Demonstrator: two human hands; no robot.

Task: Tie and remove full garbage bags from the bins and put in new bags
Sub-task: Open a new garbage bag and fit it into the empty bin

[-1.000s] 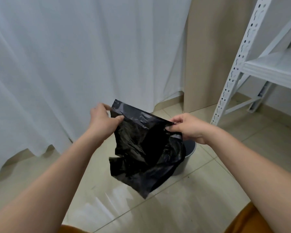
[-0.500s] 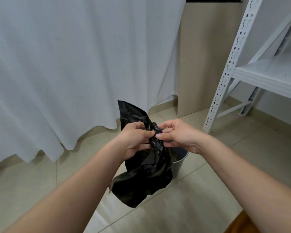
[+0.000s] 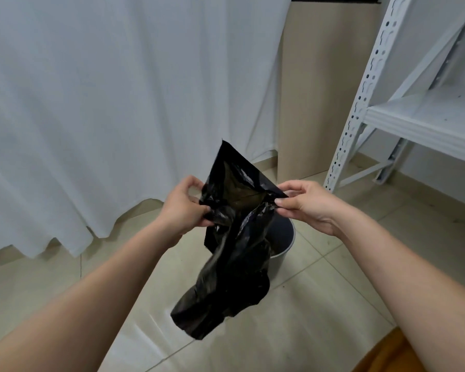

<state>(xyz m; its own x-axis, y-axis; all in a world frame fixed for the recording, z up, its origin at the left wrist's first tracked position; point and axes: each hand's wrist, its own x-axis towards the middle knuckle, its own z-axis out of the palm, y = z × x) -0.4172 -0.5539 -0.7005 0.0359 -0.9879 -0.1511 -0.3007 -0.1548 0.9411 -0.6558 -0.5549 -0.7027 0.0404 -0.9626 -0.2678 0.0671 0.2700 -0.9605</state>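
A black garbage bag hangs crumpled in the air between my hands, its mouth partly spread at the top. My left hand grips the bag's left edge with curled fingers. My right hand pinches the right edge between thumb and fingers. Behind and below the bag stands a small grey bin on the floor, mostly hidden by the bag; I cannot see what is inside it.
A white curtain hangs across the left and reaches the tiled floor. A beige cabinet panel stands behind the bin. A white metal shelf rack occupies the right side.
My hands met at the bag's top half a second ago and have now moved apart, spreading its mouth open. The bag hangs longer and lower over the bin.
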